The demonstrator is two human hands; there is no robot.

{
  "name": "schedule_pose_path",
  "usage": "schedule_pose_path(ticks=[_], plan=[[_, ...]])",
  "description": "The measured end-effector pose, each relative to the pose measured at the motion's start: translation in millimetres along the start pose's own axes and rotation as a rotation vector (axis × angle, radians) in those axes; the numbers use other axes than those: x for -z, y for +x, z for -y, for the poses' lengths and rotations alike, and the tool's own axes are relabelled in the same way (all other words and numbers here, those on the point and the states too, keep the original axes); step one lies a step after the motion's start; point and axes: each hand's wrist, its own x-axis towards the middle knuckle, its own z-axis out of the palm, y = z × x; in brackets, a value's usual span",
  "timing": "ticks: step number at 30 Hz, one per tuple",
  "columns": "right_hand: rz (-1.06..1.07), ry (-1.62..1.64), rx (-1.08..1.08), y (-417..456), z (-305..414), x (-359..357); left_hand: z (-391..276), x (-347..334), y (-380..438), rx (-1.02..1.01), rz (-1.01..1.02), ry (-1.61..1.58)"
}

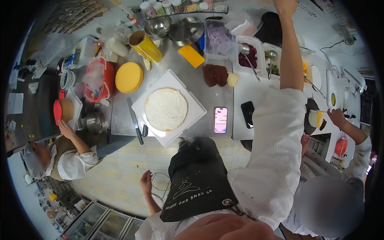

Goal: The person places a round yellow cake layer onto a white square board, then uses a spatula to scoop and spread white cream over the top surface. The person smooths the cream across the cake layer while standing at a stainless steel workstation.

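My right arm stretches far across the table. At the top edge of the view my right hand [285, 8] is partly cut off, so its grip cannot be seen. My left hand [146, 182] hangs low beside my apron, over the floor, near a round metal stool frame [160, 181]. Its fingers are slightly bent and no object shows in it. Before me a round cake layer [166, 109] covered in white cream sits on a square white board [193, 110]. A long serrated knife [133, 115] lies left of the board, and its handle overhangs the table edge.
A yellow cake round [129, 78], a red bucket [108, 79] and a yellow tube [145, 45] stand left. Phones [220, 120] lie right, below fruit tubs [261, 57] with spoons. Co-workers' hands [66, 129] work at both sides: one at a red-topped cake, another [337, 118] with a tool.
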Motion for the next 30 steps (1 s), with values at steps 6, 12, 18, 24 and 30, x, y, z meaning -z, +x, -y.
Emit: schedule_pose_path(ticks=[6, 12, 18, 24, 30], plan=[[0.036, 0.257, 0.046, -13.0, 81.6, 92.2, -100.5, 74.8, 36.3, -0.480, -0.276, 0.157], [0.603, 0.641, 0.035, -242.9, 267.0, 216.9, -325.3, 10.0, 8.6, -1.210, -0.023, -0.126], [0.886, 0.495, -0.252, -421.2, 307.5, 328.1, -328.3, -77.8, -46.7, -1.102, 0.937, -0.078], [0.889, 0.712, -0.576, -499.3, 299.6, 408.2, -266.1, -82.3, -72.5, -0.742, 1.169, -0.140], [0.889, 0.688, -0.590, -538.7, 287.5, 421.0, -245.1, -74.8, -72.1, -0.657, 1.201, -0.140]])
